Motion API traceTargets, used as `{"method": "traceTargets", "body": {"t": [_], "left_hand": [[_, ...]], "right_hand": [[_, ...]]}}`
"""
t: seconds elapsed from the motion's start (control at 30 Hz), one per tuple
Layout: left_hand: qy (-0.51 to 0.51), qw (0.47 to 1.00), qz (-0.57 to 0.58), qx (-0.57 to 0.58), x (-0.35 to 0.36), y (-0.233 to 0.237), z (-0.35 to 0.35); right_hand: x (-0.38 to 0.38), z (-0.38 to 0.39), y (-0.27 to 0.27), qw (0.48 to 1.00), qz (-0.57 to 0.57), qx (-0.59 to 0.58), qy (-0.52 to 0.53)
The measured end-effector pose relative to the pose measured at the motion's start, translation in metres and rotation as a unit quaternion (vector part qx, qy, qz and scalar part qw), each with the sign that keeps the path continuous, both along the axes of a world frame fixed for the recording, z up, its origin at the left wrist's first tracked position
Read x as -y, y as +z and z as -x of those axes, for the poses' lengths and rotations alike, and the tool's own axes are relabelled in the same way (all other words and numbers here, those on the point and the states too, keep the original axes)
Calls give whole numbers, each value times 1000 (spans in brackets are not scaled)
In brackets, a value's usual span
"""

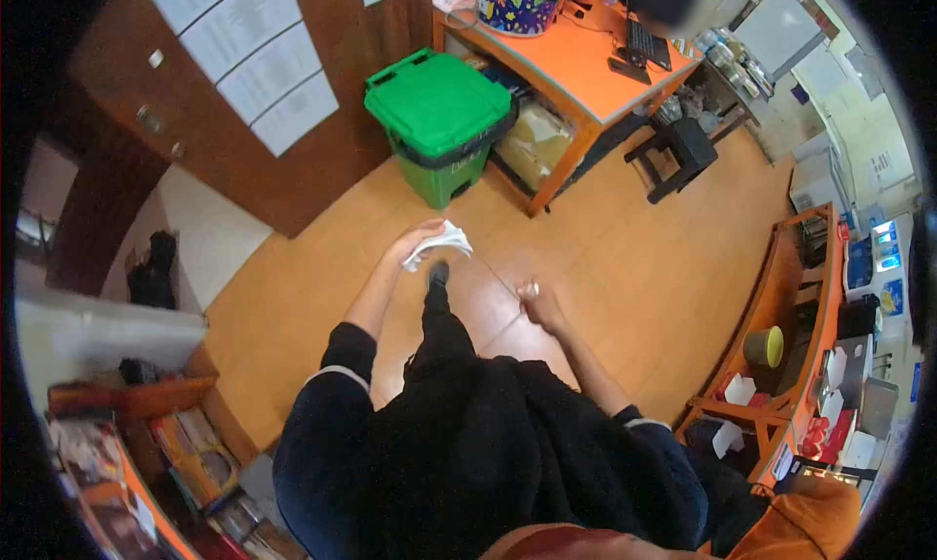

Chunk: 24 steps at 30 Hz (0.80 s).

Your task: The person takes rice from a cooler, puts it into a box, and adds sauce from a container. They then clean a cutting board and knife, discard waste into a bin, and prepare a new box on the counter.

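My left hand is closed around a crumpled white wad, paper or cloth, held out in front of me above the floor. Its loose end spreads to the right of the fingers. Lower and to the right, my right hand has its fingers curled in. A small white spot shows at those fingers, too small to tell what it is. The two hands are apart. Ahead of my left hand stands a green lidded bin with a black liner under its lid. One dark shoe shows below the wad.
A brown door with papers on it stands at the left. An orange-topped desk holds a patterned bucket and a keyboard. Beyond is a black stool. Wooden shelving with boxes lines the right, and crowded shelves stand lower left.
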<state>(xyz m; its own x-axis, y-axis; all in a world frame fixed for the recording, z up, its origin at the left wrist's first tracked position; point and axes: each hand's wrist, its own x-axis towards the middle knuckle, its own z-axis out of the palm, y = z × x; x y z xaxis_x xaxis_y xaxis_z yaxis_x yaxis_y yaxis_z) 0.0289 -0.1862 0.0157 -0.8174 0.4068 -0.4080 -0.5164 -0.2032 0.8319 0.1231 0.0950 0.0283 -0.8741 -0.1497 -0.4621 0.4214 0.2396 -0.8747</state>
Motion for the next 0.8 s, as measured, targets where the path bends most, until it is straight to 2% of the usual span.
{"method": "traceTargets", "body": {"t": [0.03, 0.07, 0.1, 0.13, 0.17, 0.27, 0.3, 0.37, 0.4, 0.47, 0.5, 0.57, 0.6, 0.63, 0.67, 0.7, 0.73, 0.77, 0.8], "left_hand": [[-20, 997, -76, 23, 10, -20, 47], [-30, 997, -75, 19, 16, -45, 87], [28, 997, -41, 68, 21, -70, 130], [86, 989, -9, 119, 23, -84, 163], [76, 990, -11, 120, 27, -88, 189], [87, 981, 39, 172, 40, -105, 254], [75, 976, 53, 198, 49, -116, 272], [56, 971, 71, 223, 55, -143, 301], [52, 970, 57, 232, 57, -159, 313], [49, 967, 36, 247, 58, -157, 331], [44, 965, 42, 253, 64, -164, 338], [30, 937, -95, 335, 70, -184, 348], [33, 936, -82, 341, 70, -167, 344], [78, 950, -74, 295, 71, -155, 336], [67, 948, -114, 289, 81, -150, 330], [56, 946, -153, 278, 92, -143, 331], [46, 934, -207, 287, 102, -114, 331], [35, 919, -262, 293, 110, -90, 334], [49, 903, -287, 316, 122, -90, 342]], "right_hand": [[12, 21, -4, 997, -73, -28, 26], [18, 38, -17, 983, -151, -96, 31], [23, 60, -28, 958, -229, -168, 33], [27, 79, -25, 962, -231, -143, 10], [30, 92, -22, 966, -233, -112, -12], [30, 144, -6, 944, -319, -79, 20], [28, 163, -3, 944, -321, -73, 12], [19, 191, -2, 922, -386, 10, -35], [14, 202, -4, 922, -384, 12, -43], [8, 208, -15, 916, -378, 14, -134], [5, 206, -26, 916, -375, 23, -137], [-7, 200, -62, 914, -367, -27, -171], [-15, 197, -84, 934, -258, 89, -229], [-18, 197, -88, 945, -152, 141, -253], [-20, 198, -94, 941, -42, 192, -276], [-22, 196, -124, 929, -7, 181, -323], [-17, 209, -143, 918, -16, 185, -349], [-24, 228, -165, 922, 102, 267, -261], [-14, 251, -169, 953, 109, 239, -154]]}}
